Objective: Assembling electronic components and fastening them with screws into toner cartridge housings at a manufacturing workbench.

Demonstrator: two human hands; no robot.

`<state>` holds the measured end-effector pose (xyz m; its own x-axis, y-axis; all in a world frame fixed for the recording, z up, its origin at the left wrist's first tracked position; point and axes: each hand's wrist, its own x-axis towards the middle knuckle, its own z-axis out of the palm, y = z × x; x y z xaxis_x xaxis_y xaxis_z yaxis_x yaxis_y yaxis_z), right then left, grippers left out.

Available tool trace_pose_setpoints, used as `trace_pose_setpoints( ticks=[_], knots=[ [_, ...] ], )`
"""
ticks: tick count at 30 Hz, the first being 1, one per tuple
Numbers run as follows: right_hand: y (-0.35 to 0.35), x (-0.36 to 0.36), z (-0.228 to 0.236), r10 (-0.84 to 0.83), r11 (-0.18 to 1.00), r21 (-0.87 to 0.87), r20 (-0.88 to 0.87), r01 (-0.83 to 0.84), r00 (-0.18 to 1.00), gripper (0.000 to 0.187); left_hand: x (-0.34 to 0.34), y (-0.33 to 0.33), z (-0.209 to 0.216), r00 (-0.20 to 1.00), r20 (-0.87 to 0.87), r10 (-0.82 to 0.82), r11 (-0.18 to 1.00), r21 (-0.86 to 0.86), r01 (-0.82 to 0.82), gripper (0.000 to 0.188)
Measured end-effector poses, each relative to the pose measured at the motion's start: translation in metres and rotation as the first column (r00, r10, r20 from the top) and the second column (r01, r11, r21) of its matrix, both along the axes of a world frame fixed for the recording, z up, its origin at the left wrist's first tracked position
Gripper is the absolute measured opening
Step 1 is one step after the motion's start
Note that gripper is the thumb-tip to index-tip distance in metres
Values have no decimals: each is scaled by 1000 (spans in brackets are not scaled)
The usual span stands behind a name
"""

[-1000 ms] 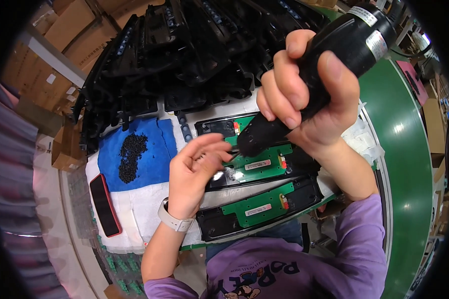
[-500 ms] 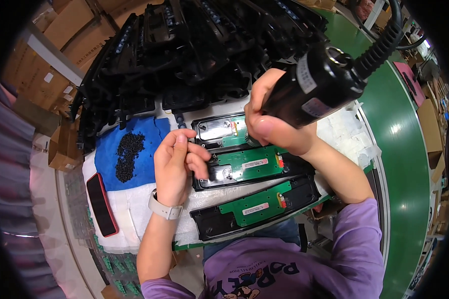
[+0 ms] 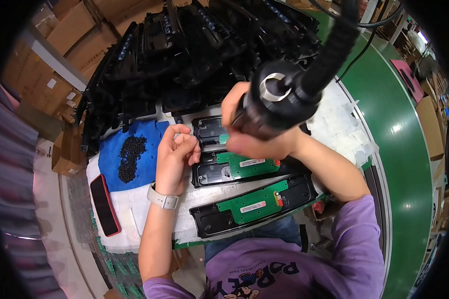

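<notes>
My right hand (image 3: 264,143) is wrapped round a black electric screwdriver (image 3: 279,102), upright over the farthest panel, its thick cable rising from the top. Its tip is hidden behind my fist. The farthest black panel (image 3: 208,128) is partly covered by that hand. Beside its left end, my left hand (image 3: 177,149) has its fingers curled together; whatever they pinch, if anything, is too small to name. In front lie a middle black panel (image 3: 209,174) and a nearest black panel (image 3: 209,223), each with a green circuit board (image 3: 257,205) in it.
Small black screws (image 3: 130,159) are heaped on a blue cloth (image 3: 107,149) at the left. A red-edged phone (image 3: 104,205) lies nearer. Many black plastic housings (image 3: 184,55) are stacked at the back. A green surface (image 3: 404,149) runs along the right.
The screwdriver and my right hand have moved left along the farthest panel, and the tool is more upright. My left fingers have curled closer together.
</notes>
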<state>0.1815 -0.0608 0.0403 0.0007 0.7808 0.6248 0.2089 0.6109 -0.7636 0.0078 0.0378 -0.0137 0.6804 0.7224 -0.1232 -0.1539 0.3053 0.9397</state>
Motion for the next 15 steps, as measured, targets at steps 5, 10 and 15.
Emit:
trace_pose_setpoints(
  ticks=[5,10,15],
  knots=[
    [-13,17,17,177,984,62,-408,-167,896,33,-6,-11,8,1000,22,-18,1000,-6,18,12],
    [-20,26,28,450,888,339,-501,-310,739,37,-4,-28,8,958,126,-257,952,-139,274,8],
    [-23,22,26,443,894,331,-538,-303,717,37,-1,-38,9,951,141,-275,935,-189,299,7]
  ],
)
